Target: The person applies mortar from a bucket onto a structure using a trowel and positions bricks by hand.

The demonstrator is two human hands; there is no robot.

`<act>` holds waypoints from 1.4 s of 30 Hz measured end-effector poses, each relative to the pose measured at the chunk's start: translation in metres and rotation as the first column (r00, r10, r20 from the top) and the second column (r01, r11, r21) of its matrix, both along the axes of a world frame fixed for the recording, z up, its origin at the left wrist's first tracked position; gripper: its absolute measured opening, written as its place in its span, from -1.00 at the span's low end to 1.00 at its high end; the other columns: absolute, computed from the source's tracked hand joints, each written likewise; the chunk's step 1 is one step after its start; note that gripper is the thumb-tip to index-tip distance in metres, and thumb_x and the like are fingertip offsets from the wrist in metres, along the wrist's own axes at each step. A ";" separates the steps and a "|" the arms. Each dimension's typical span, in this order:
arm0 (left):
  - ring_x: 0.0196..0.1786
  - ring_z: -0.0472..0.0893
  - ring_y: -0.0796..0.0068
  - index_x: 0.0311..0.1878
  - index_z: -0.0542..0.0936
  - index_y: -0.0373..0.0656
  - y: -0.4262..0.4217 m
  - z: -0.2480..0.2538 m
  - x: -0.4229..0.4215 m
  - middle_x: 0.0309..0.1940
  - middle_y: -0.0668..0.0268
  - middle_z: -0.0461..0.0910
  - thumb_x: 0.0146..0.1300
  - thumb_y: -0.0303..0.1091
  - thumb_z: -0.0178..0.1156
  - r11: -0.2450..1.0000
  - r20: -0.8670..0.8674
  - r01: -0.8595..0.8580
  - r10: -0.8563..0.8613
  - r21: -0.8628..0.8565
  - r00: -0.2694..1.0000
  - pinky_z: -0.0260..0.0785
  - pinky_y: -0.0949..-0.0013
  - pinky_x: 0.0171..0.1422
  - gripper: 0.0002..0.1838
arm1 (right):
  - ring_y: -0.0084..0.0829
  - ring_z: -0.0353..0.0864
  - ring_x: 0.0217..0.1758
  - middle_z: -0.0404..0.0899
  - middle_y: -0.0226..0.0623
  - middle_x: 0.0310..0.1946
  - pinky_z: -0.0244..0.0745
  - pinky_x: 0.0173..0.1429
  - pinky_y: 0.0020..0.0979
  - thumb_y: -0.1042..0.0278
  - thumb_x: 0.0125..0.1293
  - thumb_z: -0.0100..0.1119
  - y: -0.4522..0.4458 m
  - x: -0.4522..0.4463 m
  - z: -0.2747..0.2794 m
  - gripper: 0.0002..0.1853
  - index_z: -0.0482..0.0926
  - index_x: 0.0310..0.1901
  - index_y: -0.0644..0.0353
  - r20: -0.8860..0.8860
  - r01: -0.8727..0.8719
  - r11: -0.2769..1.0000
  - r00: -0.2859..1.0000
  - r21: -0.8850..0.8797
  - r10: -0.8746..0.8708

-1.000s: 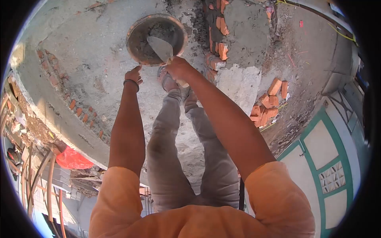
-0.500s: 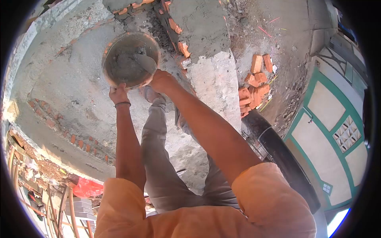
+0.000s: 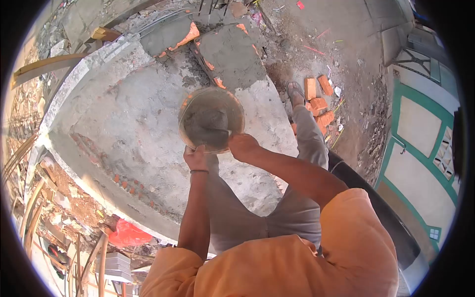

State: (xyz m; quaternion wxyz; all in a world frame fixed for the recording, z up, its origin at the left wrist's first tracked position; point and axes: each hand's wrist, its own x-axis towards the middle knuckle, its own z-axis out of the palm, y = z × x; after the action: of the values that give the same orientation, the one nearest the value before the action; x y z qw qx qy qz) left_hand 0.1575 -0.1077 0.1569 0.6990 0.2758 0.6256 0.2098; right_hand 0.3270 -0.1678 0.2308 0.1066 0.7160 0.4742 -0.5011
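Observation:
A round bucket (image 3: 238, 101) with wet grey mortar (image 3: 200, 116) inside is held in front of my legs. My left hand (image 3: 196, 158) grips its near rim, thumb over the edge. At the rim's right side my right hand (image 3: 243, 146) is closed around the handle of a trowel (image 3: 217, 131); the handle itself is mostly covered by my fingers. The trowel's blade lies in the bucket against the mortar. Beyond the bucket, a low wall topped with smooth grey mortar (image 3: 232, 57) shows broken orange brick along its edge.
Loose orange bricks (image 3: 316, 105) lie on the ground to the right, by my sandalled foot (image 3: 296, 91). A large black cylinder (image 3: 371, 198) lies beside my right leg. Wooden poles (image 3: 29, 218) and a red plastic sheet (image 3: 129, 233) are at the lower left. A green-framed wall (image 3: 420, 148) stands far right.
The bucket and both hands have shifted right and nearer to my body in view. One foot now stands on the ground by the bricks. The trowel blade sits lower in the bucket.

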 end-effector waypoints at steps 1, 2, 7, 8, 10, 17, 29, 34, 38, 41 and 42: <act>-0.28 0.54 0.57 -0.25 0.54 -0.34 -0.013 0.005 0.006 -0.32 0.32 0.59 -0.03 -0.67 0.08 1.000 -0.020 -0.007 0.007 -0.021 1.000 0.40 0.50 -0.14 -0.78 | -0.12 0.58 -0.08 0.54 0.02 -0.19 0.48 0.00 -0.24 0.43 0.08 0.06 -0.005 0.024 0.018 -0.74 0.53 -0.20 0.36 -0.032 -0.006 1.000 0.999 -0.018 0.006; -0.29 0.54 0.57 -0.26 0.54 -0.34 -0.025 0.012 0.010 -0.33 0.33 0.59 -0.03 -0.66 0.08 0.999 -0.047 -0.010 0.008 -0.049 0.999 0.40 0.49 -0.15 -0.79 | -0.11 0.58 -0.09 0.54 0.02 -0.22 0.46 0.01 -0.22 0.46 0.07 0.03 -0.011 0.042 0.029 -0.74 0.51 -0.18 0.35 -0.071 -0.009 0.999 0.997 -0.042 0.006; -0.38 0.50 0.64 -0.25 0.55 -0.30 -0.079 0.024 0.055 -0.36 0.39 0.56 -0.03 -0.65 0.10 0.996 -0.106 0.091 -0.091 -0.007 0.990 0.36 0.55 -0.31 -0.77 | -0.09 0.56 -0.07 0.57 -0.04 -0.22 0.44 0.00 -0.20 0.43 0.10 0.04 -0.069 0.109 -0.020 -0.74 0.52 -0.15 0.25 -0.296 0.166 0.964 0.929 -0.206 -0.223; -0.40 0.50 0.65 -0.25 0.56 -0.29 -0.087 0.024 0.070 -0.37 0.40 0.55 -0.03 -0.65 0.10 0.994 -0.120 0.110 -0.112 -0.017 0.987 0.34 0.57 -0.35 -0.77 | -0.08 0.56 -0.08 0.57 -0.05 -0.22 0.44 -0.02 -0.19 0.42 0.10 0.05 -0.077 0.126 -0.035 -0.74 0.52 -0.14 0.24 -0.338 0.110 0.968 0.923 -0.227 -0.184; -0.40 0.49 0.66 -0.24 0.55 -0.29 -0.106 0.023 0.101 -0.37 0.39 0.55 -0.02 -0.65 0.09 1.000 -0.146 0.021 -0.020 0.007 0.989 0.34 0.58 -0.37 -0.77 | -0.09 0.57 -0.10 0.58 -0.05 -0.24 0.47 -0.05 -0.18 0.40 0.11 0.05 -0.063 0.166 -0.018 -0.75 0.52 -0.16 0.26 -0.292 0.020 0.973 0.952 -0.230 -0.088; -0.35 0.52 0.60 -0.22 0.54 -0.31 -0.184 0.045 0.194 -0.35 0.33 0.56 -0.01 -0.65 0.07 0.987 -0.215 -0.160 0.151 -0.024 0.965 0.40 0.51 -0.27 -0.77 | -0.17 0.62 -0.16 0.62 -0.13 -0.30 0.53 -0.12 -0.22 0.41 0.02 0.07 -0.167 0.250 -0.038 -0.78 0.61 -0.30 0.28 -0.057 0.073 0.977 0.996 0.201 -0.063; -0.32 0.58 0.46 -0.16 0.49 -0.32 -0.232 -0.017 0.171 -0.30 0.23 0.56 -0.01 -0.66 0.07 0.997 -0.126 -0.073 0.074 0.012 0.989 0.52 0.43 -0.25 -0.72 | -0.24 0.61 -0.40 0.57 -0.06 -0.41 0.50 -0.34 -0.25 0.29 0.12 0.09 -0.245 0.233 -0.092 -0.68 0.51 -0.14 0.30 -0.553 0.198 0.971 0.798 -0.137 -0.240; -0.37 0.54 0.55 -0.20 0.49 -0.30 -0.221 -0.020 0.137 -0.35 0.29 0.54 -0.01 -0.66 0.08 0.999 -0.105 -0.017 0.013 -0.032 0.994 0.47 0.47 -0.27 -0.75 | -0.54 0.49 -0.58 0.54 -0.30 -0.46 0.42 -0.54 -0.46 0.29 0.14 0.12 -0.269 0.232 -0.083 -0.63 0.52 -0.02 0.25 -0.619 0.377 0.856 0.592 -0.353 -0.516; -0.41 0.52 0.58 -0.25 0.47 -0.28 -0.223 0.008 0.119 -0.40 0.31 0.52 -0.01 -0.66 0.07 0.990 -0.163 -0.131 0.122 -0.044 0.979 0.47 0.50 -0.27 -0.79 | -0.61 0.44 -0.60 0.52 -0.37 -0.49 0.37 -0.56 -0.53 0.37 0.15 0.15 -0.299 0.234 -0.055 -0.64 0.51 0.00 0.24 -0.627 0.609 0.690 0.372 -0.392 -0.685; -0.26 0.59 0.38 -0.16 0.44 -0.25 -0.225 0.013 0.085 -0.26 0.21 0.52 -0.02 -0.68 0.04 0.988 -0.117 -0.147 0.141 -0.043 0.983 0.60 0.30 -0.20 -0.71 | -0.65 0.42 -0.60 0.52 -0.41 -0.48 0.37 -0.54 -0.53 0.40 0.15 0.19 -0.314 0.238 -0.074 -0.63 0.51 0.03 0.24 -0.591 0.824 0.491 0.254 -0.283 -0.766; -0.26 0.59 0.38 -0.15 0.44 -0.25 -0.225 0.016 0.077 -0.25 0.21 0.52 -0.01 -0.69 0.03 0.988 -0.133 -0.147 0.142 -0.035 0.981 0.59 0.29 -0.19 -0.70 | -0.66 0.41 -0.60 0.52 -0.42 -0.48 0.38 -0.54 -0.53 0.40 0.15 0.20 -0.316 0.238 -0.083 -0.62 0.51 0.04 0.23 -0.574 0.884 0.409 0.218 -0.227 -0.789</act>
State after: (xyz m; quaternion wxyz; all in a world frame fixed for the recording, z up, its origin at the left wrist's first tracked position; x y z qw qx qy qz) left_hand 0.2342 -0.3329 0.1728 0.6454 0.2270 0.6929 0.2274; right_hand 0.5652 -0.4842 0.1481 -0.3909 0.6602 0.0539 -0.6391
